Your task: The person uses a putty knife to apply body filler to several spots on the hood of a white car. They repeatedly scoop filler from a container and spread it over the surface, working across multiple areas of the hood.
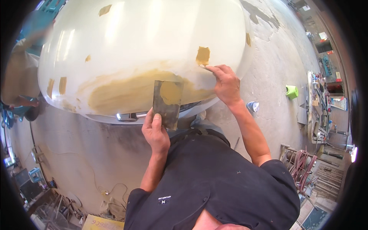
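A white car body panel (pixel 153 38) spreads out ahead of me, with a broad smear of tan body filler (pixel 122 92) along its near edge. My left hand (pixel 156 133) is closed on a dark, flat rectangular mixing board (pixel 165 111), thumb on top. A round yellow dab of filler (pixel 171 92) lies on the board's far half. Over the panel's right side, my right hand (pixel 227 84) is closed in a pinch on a putty spreader (pixel 206 68), mostly hidden by the fingers. Its tip is at the lower edge of a square tan filler patch (pixel 203 56).
Smaller filler patches (pixel 63 85) dot the panel. Another person (pixel 21 69) stands at the far left. On the concrete floor to the right are a green container (pixel 291 92) and a white-and-blue can (pixel 252 106). Beyond stand a cluttered trolley (pixel 316 111) and coiled hoses (pixel 301 165).
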Demonstrator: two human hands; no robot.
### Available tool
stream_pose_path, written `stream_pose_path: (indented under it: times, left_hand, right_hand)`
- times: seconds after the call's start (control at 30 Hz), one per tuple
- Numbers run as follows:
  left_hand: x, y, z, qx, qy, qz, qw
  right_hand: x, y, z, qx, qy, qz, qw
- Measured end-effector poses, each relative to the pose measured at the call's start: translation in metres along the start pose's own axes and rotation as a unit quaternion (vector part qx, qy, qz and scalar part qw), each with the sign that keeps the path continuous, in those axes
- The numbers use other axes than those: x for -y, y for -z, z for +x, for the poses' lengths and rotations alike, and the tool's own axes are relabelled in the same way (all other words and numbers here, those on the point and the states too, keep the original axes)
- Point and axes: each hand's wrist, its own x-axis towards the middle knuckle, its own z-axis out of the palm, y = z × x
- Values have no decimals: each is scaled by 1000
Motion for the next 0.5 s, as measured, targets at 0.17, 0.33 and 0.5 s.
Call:
stream_pose_path:
  times: [0.17, 0.33, 0.5]
  left_hand:
    - [-3, 14, -10, -35, 7, -15, 999]
    - [-10, 21, -16, -70, 5, -15, 997]
    - [-14, 17, -18, -84, -3, -20, 996]
  right_hand:
    - [-7, 10, 7, -24, -68, 67, 995]
    - [-29, 23, 21, -68, -101, 140, 983]
    - [-34, 42, 32, -64, -230, 318, 917]
